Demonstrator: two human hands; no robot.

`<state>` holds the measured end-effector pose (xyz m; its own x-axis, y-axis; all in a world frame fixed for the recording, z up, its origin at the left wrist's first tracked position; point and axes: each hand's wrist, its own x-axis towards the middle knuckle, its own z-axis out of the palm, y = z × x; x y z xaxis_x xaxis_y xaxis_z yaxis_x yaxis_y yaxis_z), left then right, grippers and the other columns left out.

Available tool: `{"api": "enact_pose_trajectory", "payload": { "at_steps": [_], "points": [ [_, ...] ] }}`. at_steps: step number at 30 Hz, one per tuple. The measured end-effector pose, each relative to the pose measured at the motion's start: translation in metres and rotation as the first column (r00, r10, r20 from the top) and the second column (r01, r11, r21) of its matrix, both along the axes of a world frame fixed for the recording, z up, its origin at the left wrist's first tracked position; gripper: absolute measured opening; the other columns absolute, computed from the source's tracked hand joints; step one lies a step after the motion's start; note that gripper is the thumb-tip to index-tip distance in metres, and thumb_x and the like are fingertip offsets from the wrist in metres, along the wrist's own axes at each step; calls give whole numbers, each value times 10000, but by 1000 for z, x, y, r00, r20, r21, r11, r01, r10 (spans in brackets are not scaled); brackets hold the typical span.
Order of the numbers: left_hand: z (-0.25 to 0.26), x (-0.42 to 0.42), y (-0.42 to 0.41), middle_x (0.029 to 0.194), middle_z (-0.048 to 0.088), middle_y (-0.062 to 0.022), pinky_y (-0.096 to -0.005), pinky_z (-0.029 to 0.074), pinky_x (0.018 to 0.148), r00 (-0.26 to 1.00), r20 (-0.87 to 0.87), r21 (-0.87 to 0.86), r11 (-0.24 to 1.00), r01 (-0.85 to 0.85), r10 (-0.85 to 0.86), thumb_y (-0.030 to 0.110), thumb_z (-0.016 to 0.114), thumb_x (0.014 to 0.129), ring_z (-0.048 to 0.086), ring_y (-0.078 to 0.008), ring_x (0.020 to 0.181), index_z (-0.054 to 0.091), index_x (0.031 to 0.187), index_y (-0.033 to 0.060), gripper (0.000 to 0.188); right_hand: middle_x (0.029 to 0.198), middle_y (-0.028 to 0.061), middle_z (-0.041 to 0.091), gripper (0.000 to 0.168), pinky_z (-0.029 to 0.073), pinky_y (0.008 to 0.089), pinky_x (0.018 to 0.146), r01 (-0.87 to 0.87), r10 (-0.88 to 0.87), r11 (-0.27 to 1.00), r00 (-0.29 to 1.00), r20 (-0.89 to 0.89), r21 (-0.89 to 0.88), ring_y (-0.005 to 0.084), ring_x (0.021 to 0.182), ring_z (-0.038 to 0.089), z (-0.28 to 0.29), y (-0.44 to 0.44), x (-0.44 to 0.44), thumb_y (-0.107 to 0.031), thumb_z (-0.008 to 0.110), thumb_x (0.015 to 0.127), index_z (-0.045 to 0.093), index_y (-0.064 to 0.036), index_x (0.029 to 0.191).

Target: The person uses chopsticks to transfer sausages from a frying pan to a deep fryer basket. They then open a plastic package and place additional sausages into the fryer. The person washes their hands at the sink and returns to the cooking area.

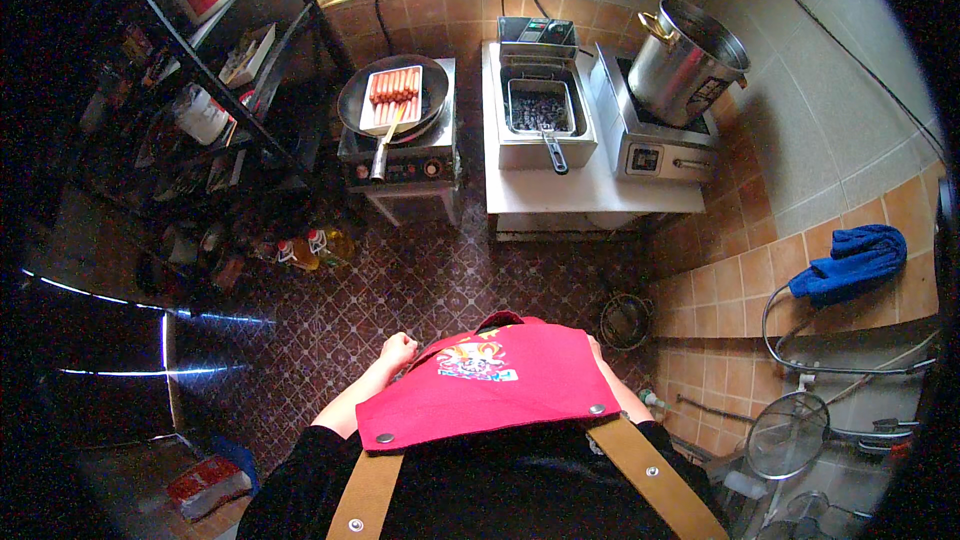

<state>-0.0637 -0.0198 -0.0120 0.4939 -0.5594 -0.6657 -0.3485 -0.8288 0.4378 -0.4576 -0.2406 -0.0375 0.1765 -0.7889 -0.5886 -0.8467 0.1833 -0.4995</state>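
Observation:
My left hand (399, 351) hangs beside the red apron (480, 390), its fingers curled in with nothing visible in them. Most of my right hand (595, 351) is hidden behind the apron's other side; only a sliver shows. Ahead on the left, a wok (352, 101) sits on a cooker (405, 165). A white tray (369, 118) of sausages (395, 82) rests in the wok, and a yellowish stick or brush (396, 120) lies across it. To the right of that stands a deep fryer (547, 154) with a wire basket (572, 101) in dark oil. Both hands are apart from these.
A large steel stockpot (675, 75) stands on another cooker (660, 157) at the right. Black shelving (202, 52) holds tubs on the left. Oil bottles (319, 249) stand on the tiled floor (465, 277). A blue cloth (855, 262) and a mesh strainer (787, 435) are along the right wall.

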Motion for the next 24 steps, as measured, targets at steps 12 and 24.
{"api": "enact_pose_trajectory", "payload": {
  "at_steps": [12, 24],
  "points": [
    [-10, 1, 3, 700, 648, -81, -328, 496, 576, 1000, -5, -76, 997, 20, -20, 270, 577, 799, 627, -174, 619, 607, 819, 43, 229, 975, 130, 649, 223, 475, 355, 848, -44, 44, 999, 998, -54, 2, 257, 948, 611, -13, -2, -1, -245, 615, 782, 662, -100, 944],
    [19, -9, -12, 709, 640, -65, -298, 483, 515, 999, -45, -18, 999, -29, 28, 221, 572, 810, 610, -141, 592, 594, 810, 41, 181, 946, 143, 653, 224, 477, 361, 840, 16, -14, 998, 999, 41, -58, 268, 929, 617, -27, 5, -15, -229, 606, 773, 664, -81, 932]
  ]
}}
